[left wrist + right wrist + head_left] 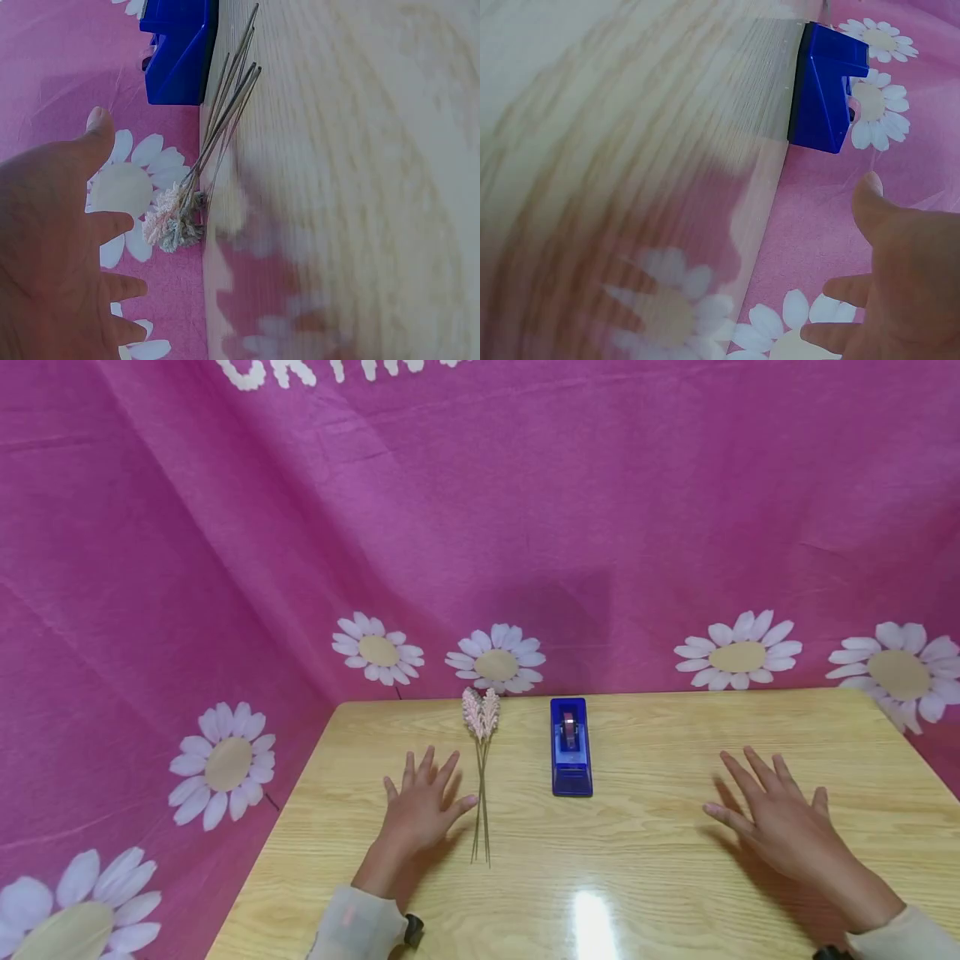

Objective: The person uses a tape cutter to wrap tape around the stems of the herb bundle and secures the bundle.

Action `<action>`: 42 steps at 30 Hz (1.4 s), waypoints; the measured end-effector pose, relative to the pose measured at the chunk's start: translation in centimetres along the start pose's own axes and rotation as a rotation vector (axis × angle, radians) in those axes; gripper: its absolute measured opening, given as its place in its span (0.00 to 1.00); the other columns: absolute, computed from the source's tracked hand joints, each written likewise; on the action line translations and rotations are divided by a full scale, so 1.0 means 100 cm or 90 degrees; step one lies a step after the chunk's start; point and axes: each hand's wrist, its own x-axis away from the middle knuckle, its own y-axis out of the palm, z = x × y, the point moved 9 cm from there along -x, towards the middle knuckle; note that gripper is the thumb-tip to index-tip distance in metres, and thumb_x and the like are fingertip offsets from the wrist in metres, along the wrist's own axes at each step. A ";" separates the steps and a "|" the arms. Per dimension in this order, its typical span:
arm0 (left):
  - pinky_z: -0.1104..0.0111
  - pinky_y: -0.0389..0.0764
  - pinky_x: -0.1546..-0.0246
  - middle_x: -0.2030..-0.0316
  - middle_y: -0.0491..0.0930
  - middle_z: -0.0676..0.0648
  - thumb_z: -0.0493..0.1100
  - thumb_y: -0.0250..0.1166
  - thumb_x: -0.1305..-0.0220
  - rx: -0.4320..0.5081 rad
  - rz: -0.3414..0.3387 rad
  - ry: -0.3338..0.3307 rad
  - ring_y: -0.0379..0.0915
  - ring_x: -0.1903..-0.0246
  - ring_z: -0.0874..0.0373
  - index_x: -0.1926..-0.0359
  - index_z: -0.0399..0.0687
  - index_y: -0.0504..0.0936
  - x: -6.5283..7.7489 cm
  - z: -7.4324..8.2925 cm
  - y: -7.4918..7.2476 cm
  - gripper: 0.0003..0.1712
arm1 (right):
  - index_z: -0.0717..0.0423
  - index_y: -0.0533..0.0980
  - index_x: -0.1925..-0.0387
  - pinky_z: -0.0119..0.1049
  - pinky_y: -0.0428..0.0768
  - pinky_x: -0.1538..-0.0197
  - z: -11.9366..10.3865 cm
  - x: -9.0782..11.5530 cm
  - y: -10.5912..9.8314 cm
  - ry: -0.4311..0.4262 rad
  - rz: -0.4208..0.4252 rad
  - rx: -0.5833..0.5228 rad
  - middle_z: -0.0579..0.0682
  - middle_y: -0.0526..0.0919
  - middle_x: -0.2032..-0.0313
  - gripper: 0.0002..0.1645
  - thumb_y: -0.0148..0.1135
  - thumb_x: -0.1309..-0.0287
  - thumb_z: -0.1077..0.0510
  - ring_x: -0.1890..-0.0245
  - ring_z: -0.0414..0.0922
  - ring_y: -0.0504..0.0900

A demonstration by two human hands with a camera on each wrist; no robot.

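Flowers (482, 768), blooms (490, 716) foremost, and tape dispenser (572, 775) lie lengthwise toward the table's (652, 777) far edge; left hand (420, 812) and right hand (783, 827) splay released fingers.

In the head view, the bare left hand (422, 810) lies in the lower middle, left of centre, its back showing, fingers fanned toward the top and thumb out to the right. The bare right hand (787, 827) sits lower right, mirrored, its thumb pointing left. Both grasp nothing. Pale cloth sleeves (356, 925) end at the wrists, and the forearms enter from the bottom corners.
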 end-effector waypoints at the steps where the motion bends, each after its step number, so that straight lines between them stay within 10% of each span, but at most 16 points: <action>1: 0.24 0.39 0.33 0.18 0.44 0.41 0.76 0.52 0.30 0.002 0.001 0.002 0.32 0.21 0.32 0.18 0.65 0.54 0.000 0.001 0.000 0.47 | 0.49 0.49 0.18 0.90 0.41 0.45 0.000 0.000 -0.001 -0.001 0.003 0.000 0.70 0.52 0.23 0.52 0.57 0.30 0.31 0.25 0.77 0.45; 42: 0.33 0.41 0.26 0.18 0.47 0.41 0.76 0.49 0.29 0.066 0.005 0.045 0.32 0.19 0.38 0.17 0.67 0.50 -0.032 0.051 0.001 0.46 | 0.61 0.53 0.21 0.83 0.51 0.38 -0.036 -0.026 0.011 -0.038 -0.036 -0.055 0.75 0.56 0.26 0.50 0.56 0.27 0.35 0.28 0.79 0.52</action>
